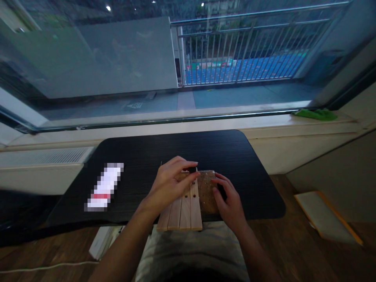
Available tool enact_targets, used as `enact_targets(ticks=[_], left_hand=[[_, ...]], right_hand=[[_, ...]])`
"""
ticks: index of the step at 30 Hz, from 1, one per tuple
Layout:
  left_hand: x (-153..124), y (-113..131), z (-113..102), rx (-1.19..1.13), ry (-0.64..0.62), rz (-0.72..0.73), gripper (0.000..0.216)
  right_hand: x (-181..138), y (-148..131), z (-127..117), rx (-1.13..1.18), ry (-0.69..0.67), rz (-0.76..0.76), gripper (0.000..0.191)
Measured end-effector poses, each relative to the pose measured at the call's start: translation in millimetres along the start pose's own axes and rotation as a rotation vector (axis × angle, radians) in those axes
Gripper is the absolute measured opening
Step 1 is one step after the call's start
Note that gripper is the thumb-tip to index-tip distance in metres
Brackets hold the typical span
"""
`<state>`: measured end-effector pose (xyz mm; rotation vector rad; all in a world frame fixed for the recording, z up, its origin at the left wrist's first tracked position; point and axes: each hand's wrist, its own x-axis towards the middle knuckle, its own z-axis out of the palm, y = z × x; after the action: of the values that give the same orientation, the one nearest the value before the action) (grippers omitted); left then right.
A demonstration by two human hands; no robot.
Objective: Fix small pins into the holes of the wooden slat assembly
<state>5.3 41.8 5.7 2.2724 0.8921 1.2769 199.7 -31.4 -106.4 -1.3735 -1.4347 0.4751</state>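
Note:
Several pale wooden slats lie side by side at the near edge of a black table. My left hand rests on their far end, fingers curled and pinched around something small I cannot make out. A brown board with small holes lies to the right of the slats. My right hand holds that board's right edge, fingers bent over it.
A blurred white and red item lies on the table's left part. A window with a metal railing is beyond the table. A green cloth sits on the sill. A flat white and orange object lies on the floor at right.

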Motion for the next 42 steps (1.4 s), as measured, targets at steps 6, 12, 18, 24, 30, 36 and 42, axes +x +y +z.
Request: enact_targets(ticks=[6, 12, 18, 24, 30, 36, 42], left_hand=[[-1.9, 2.3, -0.2, 0.025, 0.018, -0.154, 0.013], [-2.4, 1.1, -0.1, 0.029, 0.043, -0.164, 0.012], [-3.7, 2.7, 0.8, 0.056, 0.065, -0.148, 0.011], [-5.5, 3.0, 0.9, 0.066, 0.076, -0.080, 0.012], [-7.5, 3.6, 0.9, 0.083, 0.071, -0.062, 0.013], [-8.1, 3.3, 0.4, 0.060, 0.050, -0.068, 0.017], [-8.0, 4.5, 0.7, 0.036, 0.037, -0.096, 0.020]], right_hand=[[-0.8, 0.4, 0.1, -0.002, -0.007, -0.001, 0.020], [-1.2, 0.3, -0.8, 0.002, -0.008, 0.006, 0.021], [-0.7, 0.9, -0.7, 0.003, 0.000, 0.010, 0.021], [-1.0, -1.7, -1.3, 0.012, 0.001, 0.024, 0.020], [-1.4, -0.3, -0.9, 0.027, 0.001, 0.023, 0.026], [-2.3, 0.9, -1.1, 0.023, 0.001, 0.026, 0.026], [-2.1, 0.2, -1.3, 0.015, -0.011, 0.004, 0.024]])
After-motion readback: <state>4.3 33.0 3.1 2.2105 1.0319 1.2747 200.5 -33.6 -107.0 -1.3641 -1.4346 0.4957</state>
